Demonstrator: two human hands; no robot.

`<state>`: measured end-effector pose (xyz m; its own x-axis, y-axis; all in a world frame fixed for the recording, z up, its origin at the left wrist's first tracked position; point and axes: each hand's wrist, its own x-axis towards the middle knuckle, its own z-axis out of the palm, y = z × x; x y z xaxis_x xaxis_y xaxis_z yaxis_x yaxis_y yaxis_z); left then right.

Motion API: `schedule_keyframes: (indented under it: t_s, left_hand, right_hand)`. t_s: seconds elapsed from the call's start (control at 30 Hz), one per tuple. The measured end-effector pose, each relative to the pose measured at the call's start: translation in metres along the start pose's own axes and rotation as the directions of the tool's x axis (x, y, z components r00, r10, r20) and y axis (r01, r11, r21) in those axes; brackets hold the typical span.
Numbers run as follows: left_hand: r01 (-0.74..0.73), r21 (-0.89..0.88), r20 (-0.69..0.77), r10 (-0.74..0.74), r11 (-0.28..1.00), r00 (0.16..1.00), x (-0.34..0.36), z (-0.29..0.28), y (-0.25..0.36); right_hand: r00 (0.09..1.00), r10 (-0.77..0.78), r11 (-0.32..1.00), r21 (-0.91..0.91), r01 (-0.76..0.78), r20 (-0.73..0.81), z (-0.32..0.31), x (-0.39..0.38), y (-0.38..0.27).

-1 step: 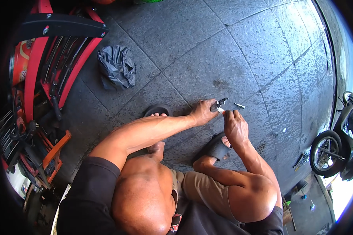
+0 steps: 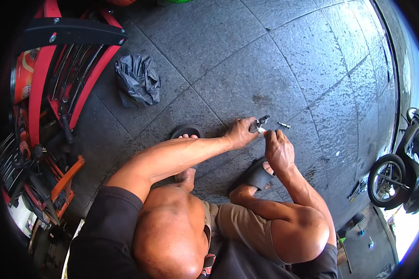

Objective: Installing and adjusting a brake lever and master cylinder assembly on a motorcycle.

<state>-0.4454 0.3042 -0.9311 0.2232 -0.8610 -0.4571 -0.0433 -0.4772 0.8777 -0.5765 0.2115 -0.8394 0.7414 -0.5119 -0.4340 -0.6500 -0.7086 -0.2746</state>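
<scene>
My left hand [image 2: 239, 133] is closed around a small dark mechanical part [image 2: 260, 122], whose forked black end sticks out past the fingers. Against the part's near side shows a small white piece [image 2: 261, 130], too small to name. My right hand [image 2: 279, 149] is closed in a pinch right beside it, fingertips bent down. What those fingers hold, if anything, is hidden. On the floor just beyond my right hand lies a small shiny metal piece shaped like a bolt [image 2: 284, 125], touched by neither hand.
A crumpled black plastic bag [image 2: 139, 79] lies on the dark tiled floor [image 2: 228, 69]. At left stands a red and black rack [image 2: 81, 93] hung with tools, an orange metal frame [image 2: 67, 183] below it. A motorcycle wheel [image 2: 387, 180] is at right. My sandalled feet are near my hands.
</scene>
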Motion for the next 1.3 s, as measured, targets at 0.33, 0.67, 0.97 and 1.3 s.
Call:
schedule_keyframes:
  t_s: [0.33, 0.67, 0.97, 1.3]
  left_hand:
    - [-0.036, 0.034, -0.051, 0.038, 0.999, 0.998, -0.003, 0.002, -0.006]
    - [-0.060, 0.108, -0.070, 0.068, 0.992, 0.995, -0.001, -0.007, 0.003]
    - [-0.095, 0.142, -0.121, 0.113, 0.985, 0.986, 0.005, -0.024, 0.039]
    - [-0.075, 0.088, -0.240, 0.095, 0.993, 0.966, 0.002, -0.060, 0.091]
  right_hand:
    - [0.979, 0.077, 0.992, -0.115, -0.055, 0.191, -0.001, 0.016, -0.021]
    - [0.995, 0.095, 0.909, 0.403, -0.103, 0.039, -0.002, 0.005, 0.012]
    - [0.958, 0.046, 0.998, 0.054, -0.032, -0.284, 0.038, 0.004, 0.094]
    - [0.986, 0.132, 0.039, 0.994, -0.107, 0.101, -0.042, 0.032, 0.022]
